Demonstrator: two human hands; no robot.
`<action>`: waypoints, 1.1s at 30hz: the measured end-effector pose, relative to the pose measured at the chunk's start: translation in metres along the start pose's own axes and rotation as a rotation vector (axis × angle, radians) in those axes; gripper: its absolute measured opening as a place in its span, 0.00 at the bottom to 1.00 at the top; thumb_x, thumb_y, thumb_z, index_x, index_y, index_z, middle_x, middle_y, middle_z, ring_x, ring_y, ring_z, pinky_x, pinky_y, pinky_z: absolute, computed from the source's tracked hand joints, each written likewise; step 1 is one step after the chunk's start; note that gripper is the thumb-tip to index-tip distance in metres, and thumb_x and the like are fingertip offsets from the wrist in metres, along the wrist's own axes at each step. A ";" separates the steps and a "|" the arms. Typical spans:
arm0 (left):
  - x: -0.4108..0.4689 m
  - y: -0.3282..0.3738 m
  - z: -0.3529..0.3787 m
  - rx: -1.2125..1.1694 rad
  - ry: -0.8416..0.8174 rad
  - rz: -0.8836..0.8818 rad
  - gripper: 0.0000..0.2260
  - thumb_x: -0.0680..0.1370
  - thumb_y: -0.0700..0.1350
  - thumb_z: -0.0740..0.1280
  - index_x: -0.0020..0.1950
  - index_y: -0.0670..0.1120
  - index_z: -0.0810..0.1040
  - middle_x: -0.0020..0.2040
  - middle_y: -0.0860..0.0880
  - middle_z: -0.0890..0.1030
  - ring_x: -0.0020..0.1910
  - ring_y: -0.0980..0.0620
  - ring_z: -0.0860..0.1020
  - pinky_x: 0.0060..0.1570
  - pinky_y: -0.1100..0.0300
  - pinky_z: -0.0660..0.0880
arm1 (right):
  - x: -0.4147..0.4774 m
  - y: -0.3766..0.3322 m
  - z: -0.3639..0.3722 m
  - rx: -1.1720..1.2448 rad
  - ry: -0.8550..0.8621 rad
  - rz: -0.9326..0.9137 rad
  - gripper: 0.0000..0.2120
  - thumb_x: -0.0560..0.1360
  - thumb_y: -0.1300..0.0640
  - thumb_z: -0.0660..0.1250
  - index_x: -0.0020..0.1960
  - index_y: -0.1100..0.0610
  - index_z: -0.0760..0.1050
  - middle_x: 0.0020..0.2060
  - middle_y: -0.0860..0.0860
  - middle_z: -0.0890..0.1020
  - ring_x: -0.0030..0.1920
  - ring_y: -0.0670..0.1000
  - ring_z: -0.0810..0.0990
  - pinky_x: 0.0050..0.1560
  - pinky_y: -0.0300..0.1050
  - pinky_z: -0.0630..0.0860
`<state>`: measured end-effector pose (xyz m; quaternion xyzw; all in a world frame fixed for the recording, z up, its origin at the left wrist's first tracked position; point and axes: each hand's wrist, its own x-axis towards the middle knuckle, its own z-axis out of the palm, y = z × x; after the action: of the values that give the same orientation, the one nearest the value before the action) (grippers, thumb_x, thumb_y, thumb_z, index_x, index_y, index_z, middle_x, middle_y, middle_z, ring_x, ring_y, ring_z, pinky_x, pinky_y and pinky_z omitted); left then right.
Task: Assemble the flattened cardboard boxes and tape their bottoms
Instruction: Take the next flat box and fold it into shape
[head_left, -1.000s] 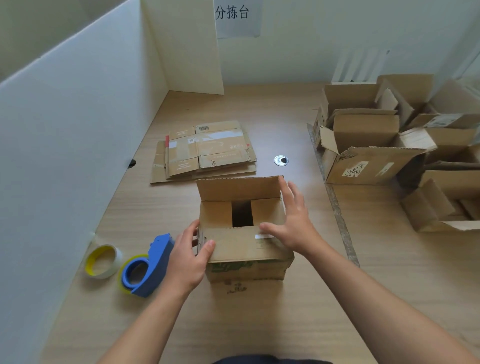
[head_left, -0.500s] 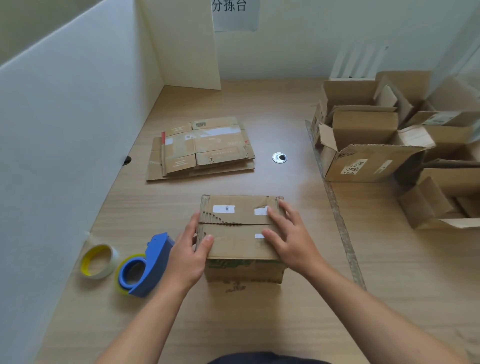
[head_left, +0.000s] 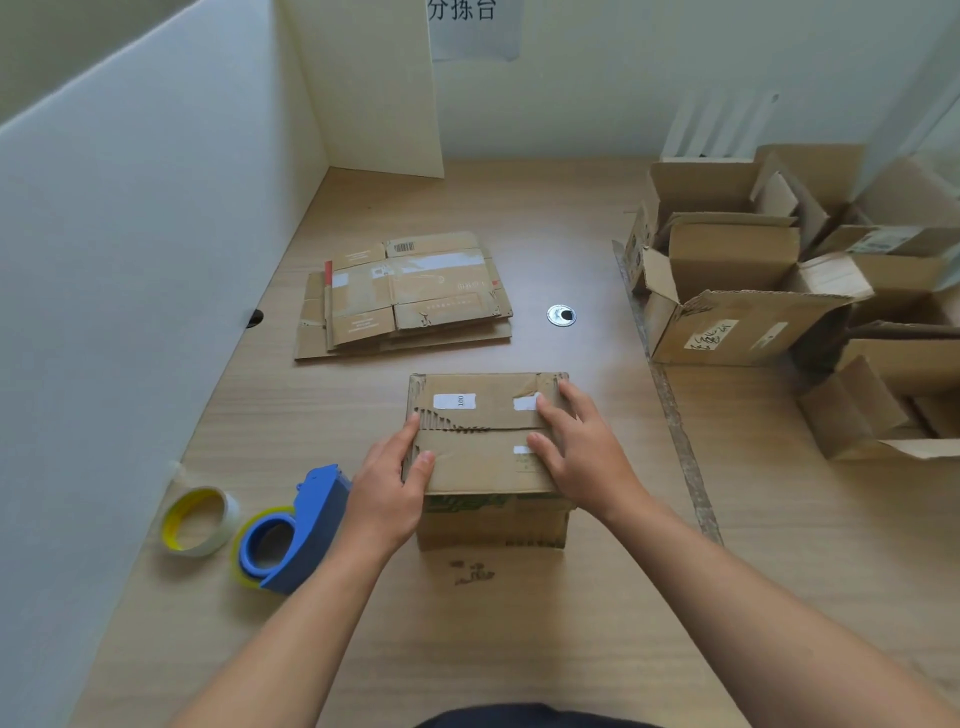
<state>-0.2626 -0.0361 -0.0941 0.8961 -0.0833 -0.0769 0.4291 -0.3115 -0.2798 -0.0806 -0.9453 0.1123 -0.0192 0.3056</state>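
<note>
A loose tape roll (head_left: 200, 519) with a yellow core lies at the near left of the counter (head_left: 519, 623). Just right of it is the blue tape dispenser (head_left: 296, 535), resting on its side.

The left grip (head_left: 387, 499) comes next, a bare hand set against the left wall of the box (head_left: 483, 467), with the thumb pressing on the near flap. Its fingers look straight rather than hooked round the edge, though the angle is poor, so I read it as released and steadying, not clenched.

The box stands at the near middle of the counter with its bottom flaps folded shut and facing up. The seam between them runs left to right. No fresh tape is seen across it.

The right grip (head_left: 582, 457) lies flat over the right end of both flaps, fingers spread and grasping nothing, pinning them down.

The coming move likely turns on the dispenser. It sits just left of the left grip and well apart from the right one, so the left is nearer, and tape laid from that side would follow the seam's long axis.
</note>
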 end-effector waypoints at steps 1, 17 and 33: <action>-0.001 0.000 0.000 0.016 0.006 0.010 0.23 0.83 0.52 0.62 0.78 0.55 0.63 0.66 0.53 0.73 0.63 0.57 0.69 0.64 0.57 0.67 | 0.000 -0.004 0.001 -0.145 0.020 -0.036 0.24 0.81 0.47 0.62 0.75 0.55 0.68 0.79 0.52 0.58 0.78 0.56 0.54 0.76 0.53 0.58; -0.018 -0.032 -0.001 -0.049 -0.130 -0.123 0.30 0.81 0.52 0.65 0.78 0.66 0.54 0.74 0.52 0.70 0.69 0.52 0.72 0.69 0.48 0.69 | -0.011 -0.014 0.060 -0.444 -0.104 -0.244 0.36 0.76 0.29 0.54 0.80 0.39 0.50 0.81 0.49 0.46 0.80 0.53 0.39 0.77 0.61 0.37; 0.014 -0.019 0.019 -0.015 -0.085 -0.147 0.29 0.83 0.51 0.62 0.80 0.62 0.52 0.72 0.50 0.71 0.67 0.50 0.73 0.67 0.49 0.70 | 0.023 0.005 0.052 -0.288 -0.234 0.014 0.27 0.80 0.33 0.54 0.77 0.33 0.52 0.79 0.37 0.47 0.77 0.43 0.40 0.64 0.65 0.64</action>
<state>-0.2515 -0.0412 -0.1215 0.8924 -0.0350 -0.1470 0.4252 -0.2849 -0.2585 -0.1267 -0.9742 0.0841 0.1093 0.1784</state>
